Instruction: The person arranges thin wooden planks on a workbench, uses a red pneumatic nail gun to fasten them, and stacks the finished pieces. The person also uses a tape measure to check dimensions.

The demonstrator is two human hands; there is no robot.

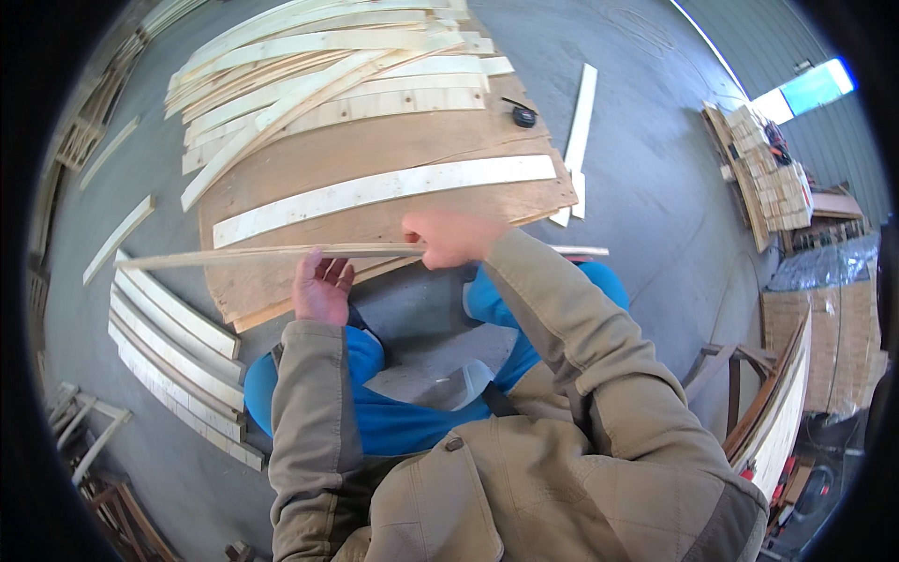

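A long, thin wooden slat [211, 258] is held edge-on in front of me, above the near edge of a plywood sheet. My left hand [323, 288] supports it from below, fingers curled up against it. Farther along to the right, my right hand [454, 237] is closed over the same slat; motion smears this hand a little and its fingertips are partly hidden. Just beyond lies another pale slat [384, 190], flat on the plywood sheet [375, 140]. A black tape measure [523, 117] sits at the sheet's right side.
A loose pile of slats [328, 70] covers the sheet's far part. Several slats [183, 356] lie on the floor at left, and another long slat [581, 117] lies right of the sheet. Stacked wood blocks [782, 183] and a wrapped brown stack [815, 328] stand at far right.
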